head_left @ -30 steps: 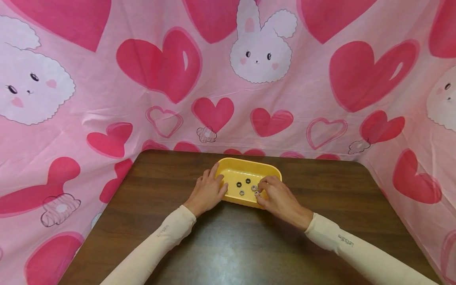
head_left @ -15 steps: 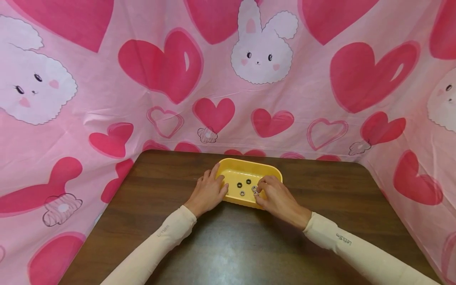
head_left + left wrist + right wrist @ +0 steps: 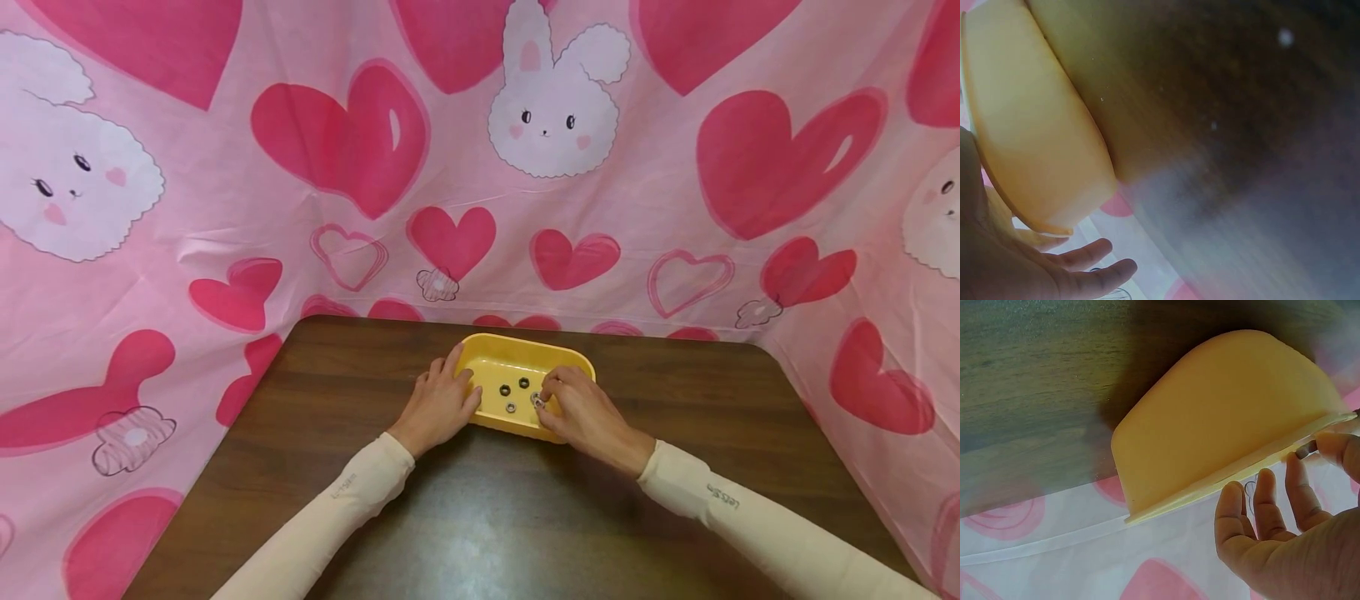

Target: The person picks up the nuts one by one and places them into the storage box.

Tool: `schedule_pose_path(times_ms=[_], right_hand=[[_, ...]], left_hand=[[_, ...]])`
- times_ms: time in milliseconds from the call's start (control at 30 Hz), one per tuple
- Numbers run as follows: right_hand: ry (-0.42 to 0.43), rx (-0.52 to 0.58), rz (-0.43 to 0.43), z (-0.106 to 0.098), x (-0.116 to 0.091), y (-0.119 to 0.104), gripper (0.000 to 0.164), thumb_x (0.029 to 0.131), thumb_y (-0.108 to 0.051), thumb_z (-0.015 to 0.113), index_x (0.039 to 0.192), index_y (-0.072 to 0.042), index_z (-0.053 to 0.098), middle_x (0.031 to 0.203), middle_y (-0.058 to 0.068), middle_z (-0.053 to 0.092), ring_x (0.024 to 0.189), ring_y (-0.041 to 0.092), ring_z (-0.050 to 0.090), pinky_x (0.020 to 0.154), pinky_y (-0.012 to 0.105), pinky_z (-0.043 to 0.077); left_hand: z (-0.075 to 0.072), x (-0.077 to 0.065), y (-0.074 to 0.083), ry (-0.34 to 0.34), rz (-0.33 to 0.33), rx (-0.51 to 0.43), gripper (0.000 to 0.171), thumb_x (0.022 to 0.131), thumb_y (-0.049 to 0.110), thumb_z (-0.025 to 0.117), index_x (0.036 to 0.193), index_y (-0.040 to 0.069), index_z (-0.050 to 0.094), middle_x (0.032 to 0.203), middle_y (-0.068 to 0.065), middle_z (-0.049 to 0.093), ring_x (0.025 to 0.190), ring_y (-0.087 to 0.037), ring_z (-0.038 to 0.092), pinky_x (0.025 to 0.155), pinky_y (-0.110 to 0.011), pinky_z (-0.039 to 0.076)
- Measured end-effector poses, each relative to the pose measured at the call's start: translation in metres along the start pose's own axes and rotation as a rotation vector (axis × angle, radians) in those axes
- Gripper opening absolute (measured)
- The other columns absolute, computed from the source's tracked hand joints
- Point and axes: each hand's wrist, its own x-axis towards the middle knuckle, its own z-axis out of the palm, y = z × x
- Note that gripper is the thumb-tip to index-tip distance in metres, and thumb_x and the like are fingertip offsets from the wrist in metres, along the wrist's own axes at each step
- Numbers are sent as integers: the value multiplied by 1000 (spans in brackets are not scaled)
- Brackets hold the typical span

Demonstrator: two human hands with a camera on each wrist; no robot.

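Observation:
A yellow tray point(image 3: 517, 342) holds several small hex nuts, among them a black nut point(image 3: 505, 390) and a silver nut point(image 3: 511, 407). My right hand point(image 3: 588, 417) reaches over the tray's right front corner and pinches a silver nut point(image 3: 1305, 449) between thumb and forefinger. Its other fingers are bent loosely beside the rim in the right wrist view. My left hand point(image 3: 437, 406) rests at the tray's left end, fingers spread and mostly straight around the rim. In the left wrist view, two fingers of that hand extend past the tray's end.
The tray stands on a dark brown wooden table point(image 3: 465, 517), near its far edge. A pink cloth point(image 3: 480, 183) printed with hearts and rabbits hangs behind the table and along both sides.
The right hand's fingertips have shifted very slightly within the tray. The left hand keeps its place at the tray's left end. The whole head view has drifted slightly.

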Motion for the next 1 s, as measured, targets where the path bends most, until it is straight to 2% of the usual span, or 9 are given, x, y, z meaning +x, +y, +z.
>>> schedule_pose_path(times_ms=[200,733,1000], right_hand=[[-25,10,28,1,6,0,18,91,-17,85,104,-9,77,111,5,67,103,23,61,98,44,63],[18,-58,-57,7,20,-1,15,89,-16,85,95,-6,76,105,8,69,104,29,61,101,48,57],[-27,-30,-30,10,27,-2,15,91,-19,84,100,-8,78,108,6,69,105,26,61,103,47,57]], left_hand=[[1,1,-1,-8,-6,2,54,112,45,51,146,6,67,178,-13,25,144,-40,46,117,-65,45],[1,1,-2,-4,-5,7,54,112,45,51,146,6,68,178,-13,26,144,-41,47,117,-65,45],[1,2,-1,-10,-8,13,55,112,45,52,147,6,67,180,-12,24,146,-40,46,118,-65,44]])
